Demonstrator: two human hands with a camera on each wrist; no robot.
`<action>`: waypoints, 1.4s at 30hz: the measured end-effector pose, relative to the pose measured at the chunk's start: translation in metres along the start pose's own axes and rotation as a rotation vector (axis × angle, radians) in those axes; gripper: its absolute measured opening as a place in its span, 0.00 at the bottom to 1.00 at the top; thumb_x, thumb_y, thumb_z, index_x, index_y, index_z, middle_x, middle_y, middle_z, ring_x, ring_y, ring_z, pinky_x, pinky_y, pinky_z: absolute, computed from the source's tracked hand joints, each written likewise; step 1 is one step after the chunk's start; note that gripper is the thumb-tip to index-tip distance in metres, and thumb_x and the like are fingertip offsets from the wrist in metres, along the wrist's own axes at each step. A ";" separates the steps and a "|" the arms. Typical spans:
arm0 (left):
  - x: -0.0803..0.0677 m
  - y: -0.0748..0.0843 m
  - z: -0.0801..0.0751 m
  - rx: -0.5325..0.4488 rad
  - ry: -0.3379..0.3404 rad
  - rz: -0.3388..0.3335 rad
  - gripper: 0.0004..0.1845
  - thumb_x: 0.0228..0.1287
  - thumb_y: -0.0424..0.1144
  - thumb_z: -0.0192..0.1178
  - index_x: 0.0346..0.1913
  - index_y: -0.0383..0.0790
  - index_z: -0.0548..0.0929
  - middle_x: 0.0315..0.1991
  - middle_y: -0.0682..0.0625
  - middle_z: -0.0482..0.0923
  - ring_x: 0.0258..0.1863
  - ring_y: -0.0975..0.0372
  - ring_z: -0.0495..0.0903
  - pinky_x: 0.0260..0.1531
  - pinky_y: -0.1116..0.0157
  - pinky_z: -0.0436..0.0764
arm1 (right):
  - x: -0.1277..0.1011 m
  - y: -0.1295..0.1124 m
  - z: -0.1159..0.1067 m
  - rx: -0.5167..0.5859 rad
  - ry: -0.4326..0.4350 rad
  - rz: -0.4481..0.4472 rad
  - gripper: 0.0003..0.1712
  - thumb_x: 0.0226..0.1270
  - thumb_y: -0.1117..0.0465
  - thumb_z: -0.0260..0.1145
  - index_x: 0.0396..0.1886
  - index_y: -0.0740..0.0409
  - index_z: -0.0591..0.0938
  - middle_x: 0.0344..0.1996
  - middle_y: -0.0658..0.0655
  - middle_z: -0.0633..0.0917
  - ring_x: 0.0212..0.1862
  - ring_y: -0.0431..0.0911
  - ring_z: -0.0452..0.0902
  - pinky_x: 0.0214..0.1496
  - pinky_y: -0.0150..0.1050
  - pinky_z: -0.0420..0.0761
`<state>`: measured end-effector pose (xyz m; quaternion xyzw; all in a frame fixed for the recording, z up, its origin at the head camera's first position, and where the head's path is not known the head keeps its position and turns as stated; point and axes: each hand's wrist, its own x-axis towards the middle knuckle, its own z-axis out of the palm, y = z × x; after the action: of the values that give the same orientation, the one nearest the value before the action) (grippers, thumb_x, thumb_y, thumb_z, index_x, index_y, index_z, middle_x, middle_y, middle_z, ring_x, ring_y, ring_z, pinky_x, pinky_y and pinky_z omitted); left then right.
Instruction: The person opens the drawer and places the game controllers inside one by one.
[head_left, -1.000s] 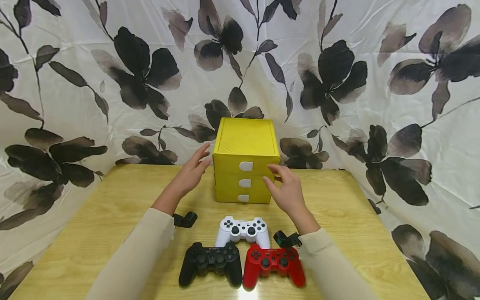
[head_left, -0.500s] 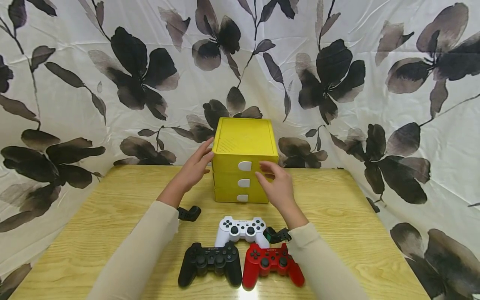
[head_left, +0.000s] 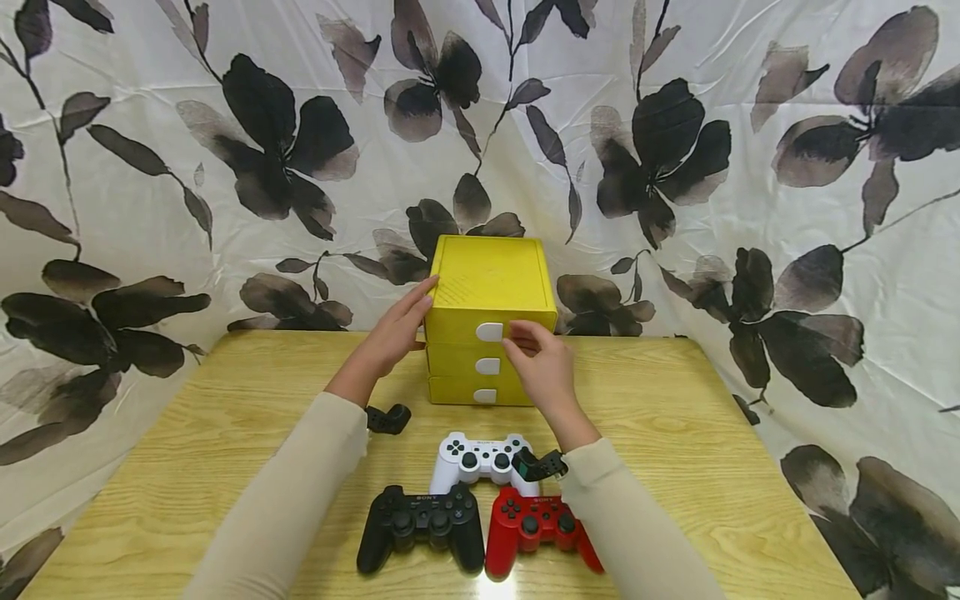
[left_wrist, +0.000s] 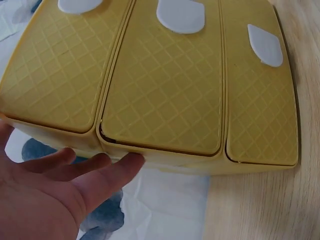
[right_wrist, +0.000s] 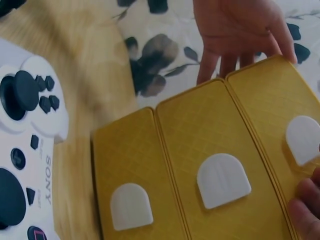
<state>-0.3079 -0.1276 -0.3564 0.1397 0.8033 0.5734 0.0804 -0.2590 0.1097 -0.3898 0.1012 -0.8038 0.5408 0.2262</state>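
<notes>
A yellow three-drawer box (head_left: 487,279) stands at the back of the wooden table (head_left: 225,400); all its drawers look closed. My left hand (head_left: 393,337) lies flat against the box's left side with straight fingers (left_wrist: 107,170). My right hand (head_left: 536,367) is at the box's front, its loosely curled fingertips (right_wrist: 305,210) right beside the top drawer's white handle (head_left: 490,332). I cannot tell whether they touch it. The middle handle (right_wrist: 222,180) and bottom handle (right_wrist: 130,210) are free. The right wrist view also shows the left hand (right_wrist: 240,30) behind the box.
Three game controllers lie near the front edge: white (head_left: 483,458), black (head_left: 422,525) and red (head_left: 536,529). A flower-print cloth (head_left: 675,167) hangs behind and on both sides of the table. Bare wood shows left and right of the box.
My left hand moved right until it lay against the box's side. My right hand moved left and up from the box's right front to the top drawer's handle.
</notes>
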 end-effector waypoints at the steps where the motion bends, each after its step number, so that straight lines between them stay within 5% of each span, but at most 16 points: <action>1: 0.000 0.000 0.000 -0.001 -0.003 -0.005 0.27 0.77 0.58 0.36 0.75 0.71 0.50 0.79 0.56 0.41 0.75 0.45 0.53 0.61 0.37 0.68 | 0.001 0.000 0.001 0.010 -0.003 0.002 0.15 0.62 0.60 0.70 0.48 0.58 0.84 0.43 0.58 0.88 0.44 0.50 0.86 0.47 0.39 0.85; 12: 0.000 0.006 0.002 -0.003 0.023 -0.027 0.24 0.79 0.51 0.35 0.74 0.61 0.57 0.78 0.51 0.45 0.72 0.41 0.58 0.58 0.37 0.71 | 0.005 0.002 0.006 0.103 -0.043 0.032 0.16 0.61 0.61 0.71 0.48 0.59 0.84 0.42 0.60 0.87 0.45 0.50 0.85 0.49 0.38 0.84; 21: -0.002 0.005 0.002 0.052 0.054 -0.047 0.24 0.78 0.53 0.36 0.73 0.63 0.58 0.78 0.50 0.48 0.72 0.44 0.61 0.56 0.39 0.74 | 0.008 0.003 0.007 0.159 -0.070 0.068 0.15 0.62 0.62 0.71 0.49 0.59 0.83 0.43 0.60 0.87 0.46 0.50 0.84 0.51 0.38 0.83; 32: 0.002 0.007 0.000 0.004 0.000 -0.044 0.26 0.77 0.57 0.38 0.73 0.62 0.57 0.78 0.49 0.48 0.72 0.43 0.60 0.56 0.37 0.73 | 0.006 0.000 0.016 0.146 0.118 0.085 0.11 0.61 0.59 0.72 0.43 0.56 0.87 0.39 0.56 0.88 0.41 0.47 0.85 0.44 0.35 0.84; 42: 0.004 0.008 -0.005 0.009 -0.040 -0.054 0.27 0.78 0.56 0.36 0.76 0.68 0.49 0.79 0.56 0.39 0.75 0.43 0.52 0.57 0.35 0.70 | 0.005 -0.002 0.027 0.143 0.180 0.046 0.11 0.60 0.61 0.72 0.43 0.57 0.88 0.39 0.57 0.88 0.42 0.49 0.84 0.43 0.35 0.84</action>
<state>-0.3123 -0.1288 -0.3473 0.1297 0.8075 0.5647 0.1112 -0.2693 0.0847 -0.3941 0.0494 -0.7418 0.6086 0.2773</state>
